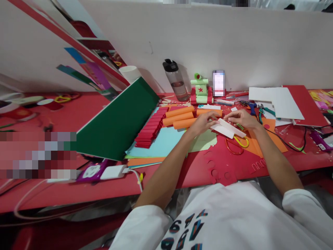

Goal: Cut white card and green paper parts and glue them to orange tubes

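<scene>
White paper (229, 128), seemingly folded, is pinched by the left hand (204, 122) just beside the yellow loop (247, 143); whether the right hand (244, 119) grips it cannot be told. Edges are best kept aligned under light, even pressure.

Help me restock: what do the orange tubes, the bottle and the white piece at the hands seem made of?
Orange tubes: probably matte paper or card, rolled, evenly coloured. Bottle: likely smooth plastic, see-through; possibly glass. White piece: likely paper or card, matte, straight-edged.
</scene>
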`<state>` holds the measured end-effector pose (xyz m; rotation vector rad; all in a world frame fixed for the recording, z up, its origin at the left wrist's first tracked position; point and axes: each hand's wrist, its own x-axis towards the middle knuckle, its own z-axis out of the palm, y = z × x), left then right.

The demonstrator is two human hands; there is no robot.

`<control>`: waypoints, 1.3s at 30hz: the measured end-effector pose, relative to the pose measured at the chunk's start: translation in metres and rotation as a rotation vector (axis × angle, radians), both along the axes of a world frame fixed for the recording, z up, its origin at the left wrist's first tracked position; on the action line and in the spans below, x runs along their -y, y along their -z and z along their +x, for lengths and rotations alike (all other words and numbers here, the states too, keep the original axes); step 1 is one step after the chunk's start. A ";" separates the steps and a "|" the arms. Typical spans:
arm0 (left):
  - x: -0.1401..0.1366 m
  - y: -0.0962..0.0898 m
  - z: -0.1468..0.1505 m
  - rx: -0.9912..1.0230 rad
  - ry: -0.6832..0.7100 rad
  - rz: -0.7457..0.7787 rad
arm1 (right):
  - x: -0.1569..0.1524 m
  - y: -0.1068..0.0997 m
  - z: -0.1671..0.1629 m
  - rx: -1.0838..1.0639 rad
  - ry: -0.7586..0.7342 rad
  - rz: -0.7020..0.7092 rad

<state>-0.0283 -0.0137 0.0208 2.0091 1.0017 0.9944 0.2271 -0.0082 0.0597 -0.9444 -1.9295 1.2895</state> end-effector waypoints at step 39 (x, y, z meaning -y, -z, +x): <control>0.000 -0.001 0.014 0.184 -0.479 0.226 | 0.013 0.004 -0.027 -0.139 0.073 -0.058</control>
